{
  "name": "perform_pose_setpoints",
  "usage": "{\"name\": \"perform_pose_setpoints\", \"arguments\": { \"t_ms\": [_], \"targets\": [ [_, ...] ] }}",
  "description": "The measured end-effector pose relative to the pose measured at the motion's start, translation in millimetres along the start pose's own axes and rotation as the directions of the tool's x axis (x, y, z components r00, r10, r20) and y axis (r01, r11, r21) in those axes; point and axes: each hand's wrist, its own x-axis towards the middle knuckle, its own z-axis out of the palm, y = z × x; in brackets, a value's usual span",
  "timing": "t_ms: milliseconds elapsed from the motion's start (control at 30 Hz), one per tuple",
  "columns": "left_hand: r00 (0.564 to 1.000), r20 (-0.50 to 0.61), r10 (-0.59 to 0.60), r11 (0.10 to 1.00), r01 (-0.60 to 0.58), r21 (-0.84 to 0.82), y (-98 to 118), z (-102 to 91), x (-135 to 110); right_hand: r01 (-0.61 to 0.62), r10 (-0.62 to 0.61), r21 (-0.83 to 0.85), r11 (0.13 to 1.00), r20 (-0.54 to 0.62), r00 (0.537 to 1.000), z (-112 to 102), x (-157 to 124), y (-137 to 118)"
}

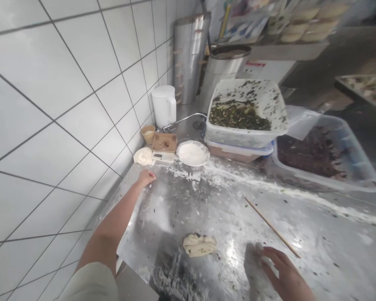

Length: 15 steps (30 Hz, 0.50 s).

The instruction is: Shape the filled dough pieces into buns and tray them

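Note:
My left hand (146, 177) reaches far across the steel table, just in front of a pale dough lump (143, 156) by the wall. Its fingers are curled together, and I cannot make out what, if anything, is in them. At the lower right, my right hand (285, 274) is low over the table with thumb and fingers apart, holding nothing. A folded piece of dough (199, 245) with dark green bits showing lies between my hands, near the front. To the right, a thin wooden stick (272, 227) lies slantwise, close to my right fingertips.
Behind my left hand stand a small scale (163, 157), a brown tray (164, 143), a beige cup (148, 133), a bowl of flour (193, 153) and a white jug (164, 105). Farther right are a tub of chopped greens (247, 129) and a tub of dark filling (329, 182). Tiled wall borders the left.

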Motion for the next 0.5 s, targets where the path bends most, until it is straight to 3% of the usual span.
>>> {"name": "perform_pose_setpoints", "arguments": {
  "t_ms": [133, 267, 433, 500],
  "targets": [
    [0.998, -0.026, 0.052, 0.991, -0.048, 0.129, 11.2, 8.3, -7.3, -0.026, 0.026, 0.014, 1.0, 0.011, 1.0, 2.1, 7.0, -6.6],
    [0.993, 0.035, 0.111, 0.966, -0.117, 0.229, 28.1, 9.8, -20.1, -0.046, 0.043, 0.08, 0.996, 0.033, 0.999, -2.1, 9.7, -19.0],
    [0.958, 0.188, 0.216, 0.905, -0.269, 0.33, 41.0, 6.0, -68.4, -0.193, 0.181, 0.149, 0.97, 0.089, 0.979, -24.2, -1.4, -22.6],
    [0.965, 0.155, 0.21, 0.888, -0.255, 0.383, 32.2, -0.1, -85.8, -0.289, 0.283, 0.158, 0.944, 0.06, 0.957, -35.1, -13.3, -7.1]
  ]
}}
